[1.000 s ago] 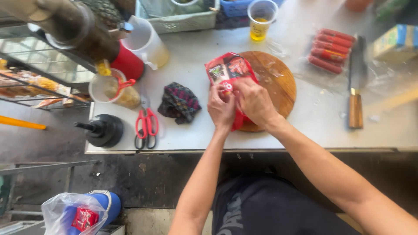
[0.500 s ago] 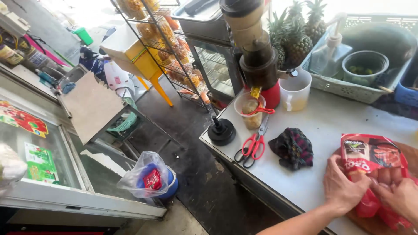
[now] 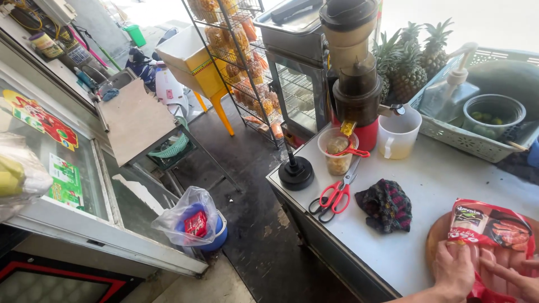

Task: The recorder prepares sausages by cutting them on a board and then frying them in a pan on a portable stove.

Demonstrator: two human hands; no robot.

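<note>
- Nearest: left hand (image 3: 453, 270) pinching the lower edge of the red sausage packet (image 3: 489, 230); right hand (image 3: 514, 278) gripping beside it, fingers curled on the plastic.
- Packet lying on round wooden board (image 3: 435, 238), bottom-right of the counter (image 3: 426, 179).
- Best kept flat on board while tearing; both grips close together at the seam.
- Beyond: dark checked cloth (image 3: 386, 205), red-handled scissors (image 3: 334, 196) within reach if the seam resists.
- Farther: juicer (image 3: 353, 73), white jug (image 3: 397, 134).

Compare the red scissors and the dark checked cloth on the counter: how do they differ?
The red scissors are hard and slim with bright handles; the dark checked cloth is soft, crumpled and dull. The scissors lie nearer the counter edge, the cloth nearer the red packet that both hands hold. Both lie flat on the counter, untouched.
</note>
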